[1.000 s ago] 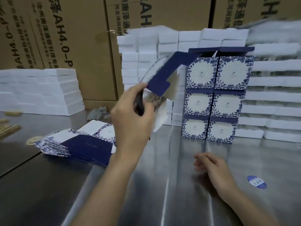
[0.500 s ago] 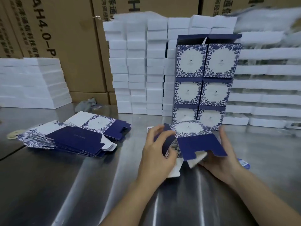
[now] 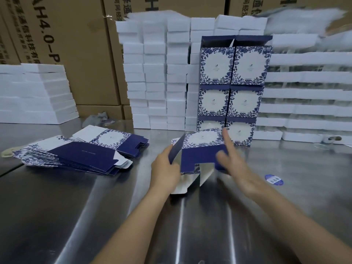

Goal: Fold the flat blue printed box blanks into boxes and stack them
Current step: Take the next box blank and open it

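Observation:
A half-folded blue printed box (image 3: 200,149) lies on its side on the steel table (image 3: 57,216), dark blue flaps toward me and white flaps splayed on the table. My left hand (image 3: 164,171) grips its left side flap. My right hand (image 3: 234,164), blurred, lies with straight fingers against the box's right side. A fanned pile of flat blue blanks (image 3: 80,155) sits to the left. Behind stands a stack of finished boxes (image 3: 231,88), two wide and three high.
White foam blocks (image 3: 156,73) are piled behind and to both sides, with brown cartons (image 3: 72,44) against the wall. A round blue sticker (image 3: 273,179) lies on the table to the right. A tape roll (image 3: 332,139) sits far right.
The blank came down from mid-air in my left hand to the table, and my right hand joined it. Since half a second ago my right hand has slid over the box's right side.

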